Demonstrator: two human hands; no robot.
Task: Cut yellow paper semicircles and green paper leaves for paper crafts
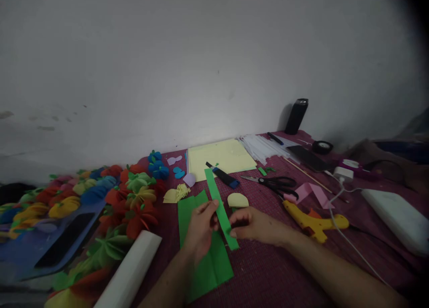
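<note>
The left hand point(200, 227) pinched the strip point(214, 192), some fingertips hidden; the right hand point(256, 225) curled its fingers at the lower right edge, gripping or merely touching, I couldn't tell. The strip slanted over the green sheet point(214, 272), part-covered by the left arm point(170, 279). The frame's bottom cut off the white roll point(132, 268).

The left hand point(201, 223) pinches a green strip point(224, 216), the right hand point(258, 225) at its edge, over a larger green sheet point(214, 268) on a maroon surface point(261, 274); colourful paper flowers point(142, 194) left, yellow glue gun point(310, 223) right.
</note>
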